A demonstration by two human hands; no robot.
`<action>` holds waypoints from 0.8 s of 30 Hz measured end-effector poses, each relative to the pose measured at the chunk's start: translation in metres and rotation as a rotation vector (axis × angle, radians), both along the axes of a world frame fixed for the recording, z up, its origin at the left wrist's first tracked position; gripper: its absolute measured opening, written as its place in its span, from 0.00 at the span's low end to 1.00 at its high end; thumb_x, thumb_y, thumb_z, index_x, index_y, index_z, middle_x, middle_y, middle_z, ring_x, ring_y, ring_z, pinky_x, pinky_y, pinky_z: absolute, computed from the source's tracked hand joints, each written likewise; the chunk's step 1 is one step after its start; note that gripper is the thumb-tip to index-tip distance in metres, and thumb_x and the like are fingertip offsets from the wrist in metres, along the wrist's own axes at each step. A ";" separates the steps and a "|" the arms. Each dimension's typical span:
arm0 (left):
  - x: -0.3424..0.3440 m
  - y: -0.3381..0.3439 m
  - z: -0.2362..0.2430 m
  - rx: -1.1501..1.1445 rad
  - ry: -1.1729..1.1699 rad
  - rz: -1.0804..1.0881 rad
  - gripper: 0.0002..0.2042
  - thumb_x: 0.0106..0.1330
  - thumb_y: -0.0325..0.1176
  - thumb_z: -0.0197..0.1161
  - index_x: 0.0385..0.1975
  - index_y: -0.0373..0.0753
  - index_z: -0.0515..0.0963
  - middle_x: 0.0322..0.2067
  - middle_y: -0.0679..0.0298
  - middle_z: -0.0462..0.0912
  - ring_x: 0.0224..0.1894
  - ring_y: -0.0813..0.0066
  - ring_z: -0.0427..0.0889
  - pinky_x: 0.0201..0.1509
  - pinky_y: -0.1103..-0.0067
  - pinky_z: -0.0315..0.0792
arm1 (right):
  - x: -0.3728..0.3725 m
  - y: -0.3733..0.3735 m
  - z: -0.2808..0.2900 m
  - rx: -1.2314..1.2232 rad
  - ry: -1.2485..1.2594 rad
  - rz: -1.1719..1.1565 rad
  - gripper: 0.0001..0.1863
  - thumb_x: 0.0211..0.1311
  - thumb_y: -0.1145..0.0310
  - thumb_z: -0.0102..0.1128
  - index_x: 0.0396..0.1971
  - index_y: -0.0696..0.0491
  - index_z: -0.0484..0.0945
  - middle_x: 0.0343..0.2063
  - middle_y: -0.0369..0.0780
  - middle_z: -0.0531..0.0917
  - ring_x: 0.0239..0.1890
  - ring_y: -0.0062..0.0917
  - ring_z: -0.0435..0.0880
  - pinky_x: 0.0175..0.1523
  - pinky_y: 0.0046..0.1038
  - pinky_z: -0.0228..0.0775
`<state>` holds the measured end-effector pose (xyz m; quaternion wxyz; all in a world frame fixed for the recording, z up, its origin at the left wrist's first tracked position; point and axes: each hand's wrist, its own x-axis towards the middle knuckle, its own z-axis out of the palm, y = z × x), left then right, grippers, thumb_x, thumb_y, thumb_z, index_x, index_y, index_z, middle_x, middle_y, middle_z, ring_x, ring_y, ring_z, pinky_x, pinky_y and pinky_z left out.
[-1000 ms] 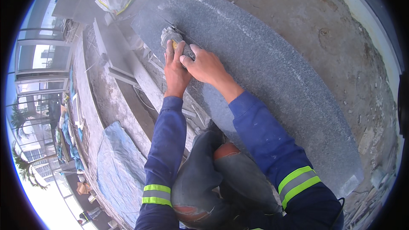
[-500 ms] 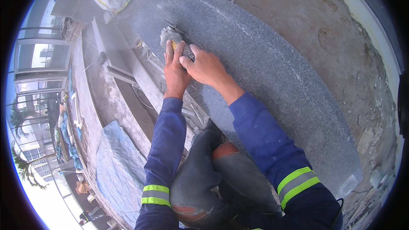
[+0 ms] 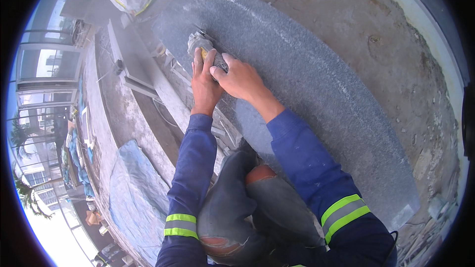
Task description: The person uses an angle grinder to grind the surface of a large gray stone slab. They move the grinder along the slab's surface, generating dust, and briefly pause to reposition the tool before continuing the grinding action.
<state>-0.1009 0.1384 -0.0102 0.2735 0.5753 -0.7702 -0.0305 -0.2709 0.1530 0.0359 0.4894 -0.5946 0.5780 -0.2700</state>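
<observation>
1. Evidently both hands are busy with one thing: a dusty handheld power tool (image 3: 200, 43), grey with a patch of yellow, out near the left-hand edge of a large speckled grey stone slab (image 3: 321, 104), towards its upper end.

2. The left hand (image 3: 205, 89) is closed on the tool from its left side, its fingers laid up along the body just behind the head. The right hand (image 3: 242, 80) is wrapped round the rear part from the other side, thumb across the top, touching or nearly touching the left hand. How tightly either one squeezes, I can't tell from here.

3. A thin disc (image 3: 206, 34) shows almost edge-on beside the head, and a pale haze hangs over that end of the slab. To my eye this is a cutting or grinding pass; whether the disc bites into the stone is hidden.

4. The next move, I judge, calls for an even two-handed hold, with the disc kept in line and the fingers clear of it.

5. As for direction, the tool's head points up and to the left, away from the person; its long axis slants back down-right to the hands. The slab's long axis also runs upper left to lower right.
</observation>
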 end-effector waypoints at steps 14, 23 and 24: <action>0.002 -0.003 0.001 -0.021 -0.081 0.020 0.36 0.64 0.32 0.74 0.75 0.56 0.74 0.83 0.43 0.62 0.74 0.36 0.77 0.73 0.54 0.80 | 0.004 -0.003 0.000 0.002 -0.002 -0.030 0.43 0.78 0.43 0.56 0.80 0.61 0.67 0.69 0.61 0.80 0.74 0.55 0.79 0.77 0.48 0.70; 0.003 -0.007 -0.005 -0.012 0.034 -0.013 0.38 0.59 0.35 0.79 0.73 0.53 0.75 0.80 0.40 0.65 0.78 0.34 0.71 0.83 0.48 0.67 | 0.005 -0.008 -0.002 0.079 -0.004 -0.004 0.42 0.79 0.44 0.55 0.80 0.60 0.67 0.69 0.60 0.81 0.73 0.55 0.79 0.76 0.50 0.71; 0.003 -0.008 -0.004 -0.010 0.028 -0.015 0.38 0.59 0.34 0.79 0.73 0.53 0.75 0.80 0.39 0.65 0.78 0.34 0.71 0.83 0.48 0.67 | 0.007 -0.010 -0.002 0.087 0.014 -0.006 0.42 0.79 0.45 0.55 0.80 0.60 0.67 0.68 0.60 0.82 0.73 0.55 0.79 0.76 0.51 0.71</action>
